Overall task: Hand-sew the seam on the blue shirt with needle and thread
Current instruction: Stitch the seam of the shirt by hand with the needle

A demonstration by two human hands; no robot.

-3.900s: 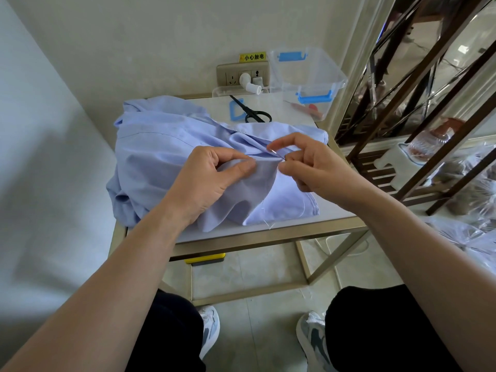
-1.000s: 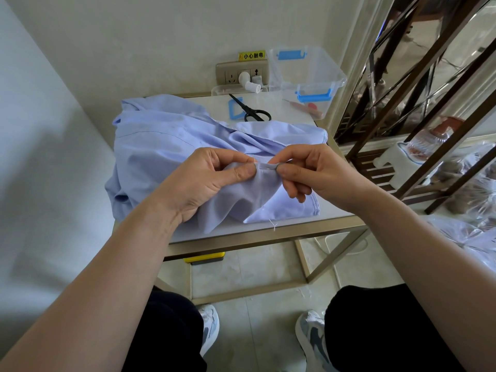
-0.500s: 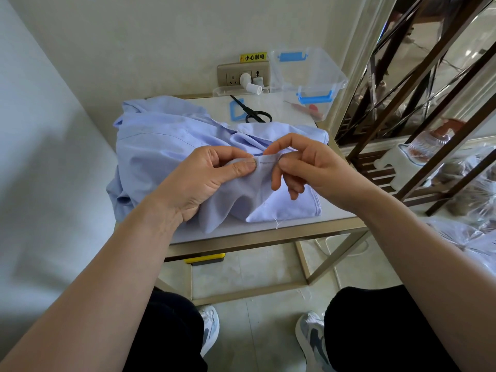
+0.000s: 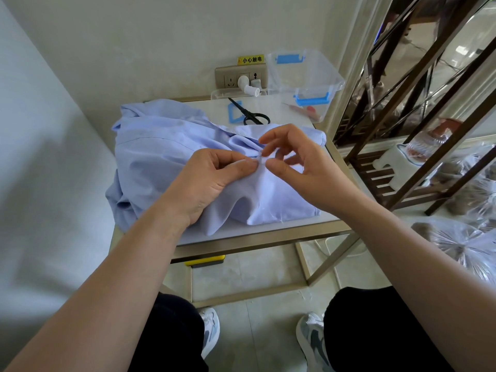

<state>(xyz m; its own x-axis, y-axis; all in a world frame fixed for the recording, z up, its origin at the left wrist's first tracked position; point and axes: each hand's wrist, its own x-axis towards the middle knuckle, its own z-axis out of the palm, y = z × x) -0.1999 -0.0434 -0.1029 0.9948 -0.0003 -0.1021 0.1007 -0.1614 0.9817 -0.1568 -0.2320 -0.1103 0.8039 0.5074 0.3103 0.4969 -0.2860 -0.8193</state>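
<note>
Table (image 4: pixel 268 232) and blue shirt (image 4: pixel 161 146): same as half a second ago. The shirt is bunched in a heap over the left and middle of the tabletop, with part hanging off the left edge.

Left hand (image 4: pixel 206 183): unchanged, thumb and forefinger pinching a raised fold (image 4: pixel 258 160) of the shirt at mid-table.

Right hand (image 4: pixel 303 167): changed. Half a second ago it was closed on the fold, right against the left thumb. Now it has loosened: forefinger lifted, thumb and forefinger apart, other fingers spread and loosely bent. The thumb tip is just beside the fold. Nothing shows between the fingers.

Clear box (image 4: pixel 308 76) with blue clips at the far right corner and scissors (image 4: pixel 252 116) behind the shirt: not moved.

Hard to make out: the right middle fingers are motion-blurred. The needle is too small to find, and the thread cannot be traced from the fold. A short loose strand (image 4: pixel 279 219) shows at the near hem. Both palms hide the cloth under them. The shirt's left side drops out of sight past the table edge.

Axis: the heap's long axis runs left to right across the table, with the near hem roughly parallel to the front rail. The pinched fold's ridge also lies left to right, from the left fingertips toward the right thumb.
</note>
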